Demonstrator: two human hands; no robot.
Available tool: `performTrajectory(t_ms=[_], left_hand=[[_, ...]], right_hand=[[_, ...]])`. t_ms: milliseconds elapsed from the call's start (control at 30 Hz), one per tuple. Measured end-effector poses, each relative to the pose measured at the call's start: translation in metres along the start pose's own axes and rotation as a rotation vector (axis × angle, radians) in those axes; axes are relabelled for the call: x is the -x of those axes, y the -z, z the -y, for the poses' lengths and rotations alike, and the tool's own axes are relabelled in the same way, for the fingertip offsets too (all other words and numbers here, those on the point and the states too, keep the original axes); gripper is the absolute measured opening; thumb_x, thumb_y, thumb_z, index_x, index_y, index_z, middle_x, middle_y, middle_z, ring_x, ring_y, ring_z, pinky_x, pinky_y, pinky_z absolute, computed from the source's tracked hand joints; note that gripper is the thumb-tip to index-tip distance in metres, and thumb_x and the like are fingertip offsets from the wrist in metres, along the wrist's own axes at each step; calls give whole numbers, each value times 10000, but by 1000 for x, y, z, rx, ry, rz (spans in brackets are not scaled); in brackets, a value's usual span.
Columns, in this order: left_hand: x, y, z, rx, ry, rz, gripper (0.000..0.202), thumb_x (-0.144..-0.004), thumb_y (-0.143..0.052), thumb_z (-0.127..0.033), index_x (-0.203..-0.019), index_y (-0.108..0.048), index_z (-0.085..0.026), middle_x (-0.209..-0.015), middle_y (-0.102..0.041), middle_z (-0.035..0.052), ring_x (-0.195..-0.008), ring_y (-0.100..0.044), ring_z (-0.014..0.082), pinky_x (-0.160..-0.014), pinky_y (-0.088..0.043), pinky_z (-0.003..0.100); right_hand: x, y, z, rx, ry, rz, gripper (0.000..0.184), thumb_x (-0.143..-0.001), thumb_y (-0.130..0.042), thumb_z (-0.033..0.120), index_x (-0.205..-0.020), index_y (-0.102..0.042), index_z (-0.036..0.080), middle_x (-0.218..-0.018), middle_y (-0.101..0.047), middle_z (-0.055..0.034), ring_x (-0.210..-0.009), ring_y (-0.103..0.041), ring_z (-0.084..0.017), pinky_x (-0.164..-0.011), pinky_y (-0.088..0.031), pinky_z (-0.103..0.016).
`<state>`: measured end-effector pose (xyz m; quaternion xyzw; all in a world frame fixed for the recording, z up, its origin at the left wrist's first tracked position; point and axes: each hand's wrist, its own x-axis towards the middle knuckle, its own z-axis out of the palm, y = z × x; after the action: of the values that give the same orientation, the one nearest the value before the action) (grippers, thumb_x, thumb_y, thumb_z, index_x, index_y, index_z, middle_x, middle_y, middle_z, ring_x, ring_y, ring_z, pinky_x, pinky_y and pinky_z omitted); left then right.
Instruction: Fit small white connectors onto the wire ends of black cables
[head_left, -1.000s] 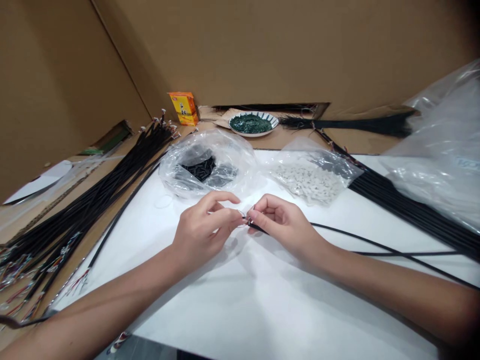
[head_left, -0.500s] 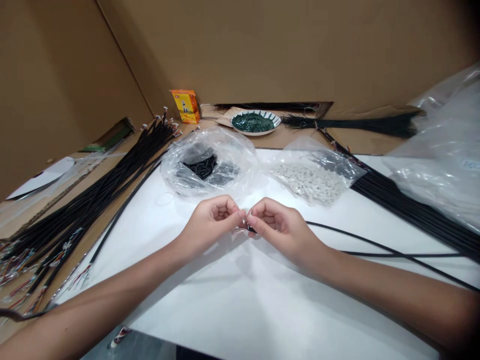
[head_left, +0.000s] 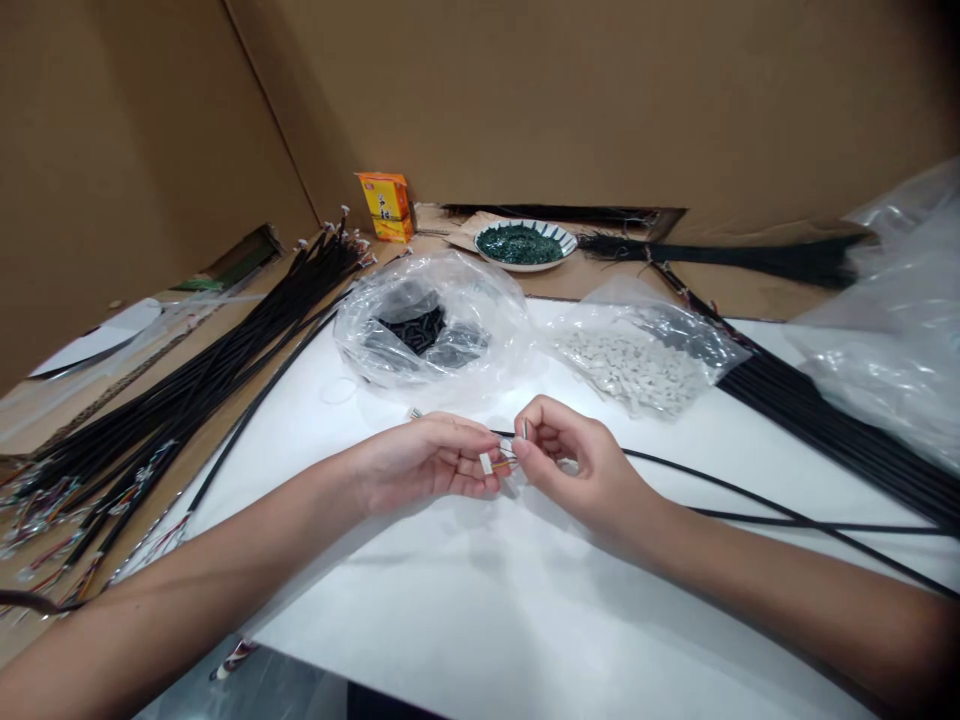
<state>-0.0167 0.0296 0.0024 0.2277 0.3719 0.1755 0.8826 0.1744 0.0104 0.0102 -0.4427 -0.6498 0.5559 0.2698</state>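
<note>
My left hand (head_left: 427,465) and my right hand (head_left: 574,460) meet over a white sheet (head_left: 525,600) in the middle of the table. The left fingers pinch a small white connector (head_left: 486,463). The right fingers pinch the thin coloured wires at the end of a black cable (head_left: 750,495), which runs off to the right across the sheet. Connector and wire ends sit almost touching between the two fingertips. Both hands are closed.
Behind the hands lie a clear bag of black pieces (head_left: 427,330) and a clear bag of white connectors (head_left: 637,360). Bundles of black cables lie on the left (head_left: 187,390) and on the right (head_left: 840,420). A dish of green bits (head_left: 525,245) and a yellow box (head_left: 384,205) stand by the cardboard wall.
The view has shifted slightly. My left hand has turned flatter and now shows the white connector at its fingertips; the coloured wire ends are drawn out between the two hands.
</note>
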Motion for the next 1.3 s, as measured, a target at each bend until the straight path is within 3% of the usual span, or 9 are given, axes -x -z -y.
performTrajectory(t_ms=[133, 333, 567, 767, 900, 1000, 1300], left_hand=[[1, -1, 1, -10, -5, 2, 109, -789, -627, -191, -789, -658, -88, -720, -612, 42, -665, -606, 95, -687, -494, 211], [1, -4, 1, -54, -83, -7, 161, -812, -621, -238, -738, -575, -103, -678, -600, 23, -607, -602, 88, -635, -480, 199], [-3, -6, 5, -184, -302, -76, 206, -804, -638, -274, -759, -512, -118, -720, -612, 18, -587, -604, 87, -597, -459, 204], [-4, -6, 8, -277, -373, -100, 199, -839, -595, -294, -786, -492, -132, -627, -602, -2, -559, -597, 90, -589, -441, 203], [-6, -5, 10, -351, -417, -133, 210, -836, -600, -315, -792, -511, -130, -599, -609, 1, -556, -579, 85, -584, -425, 194], [-6, -6, 11, -407, -407, -161, 217, -840, -594, -322, -784, -530, -123, -584, -609, 6, -552, -568, 84, -576, -416, 193], [-4, -9, 11, -470, -399, -208, 251, -841, -589, -364, -777, -538, -127, -587, -597, 0, -551, -568, 82, -573, -414, 189]], right_hand=[[1, -1, -1, 37, 59, 22, 140, -893, -535, 312, -961, -489, 199, -647, -461, 37, -577, -425, -100, -551, -357, -244], [1, -1, -4, -28, 63, -15, 198, -903, -537, 346, -811, -518, 172, -724, -530, 5, -649, -491, -96, -600, -397, -231], [-2, 0, -4, -271, -47, -24, 239, -897, -551, 385, -821, -494, 166, -711, -570, 6, -637, -549, -97, -616, -416, -238], [-7, -4, -6, -252, -183, -104, 340, -841, -599, 465, -743, -461, 170, -583, -520, 37, -512, -465, -74, -498, -347, -206], [-9, -1, -4, -222, -247, -64, 270, -836, -604, 431, -867, -522, 176, -592, -548, 29, -523, -488, -91, -499, -353, -207], [-9, 3, 0, -123, -257, -32, 235, -855, -572, 397, -858, -558, 163, -598, -541, 14, -543, -491, -99, -516, -354, -215], [-4, 7, -1, -17, -210, 42, 344, -857, -543, 498, -761, -519, 168, -621, -492, 13, -565, -452, -103, -497, -306, -228]])
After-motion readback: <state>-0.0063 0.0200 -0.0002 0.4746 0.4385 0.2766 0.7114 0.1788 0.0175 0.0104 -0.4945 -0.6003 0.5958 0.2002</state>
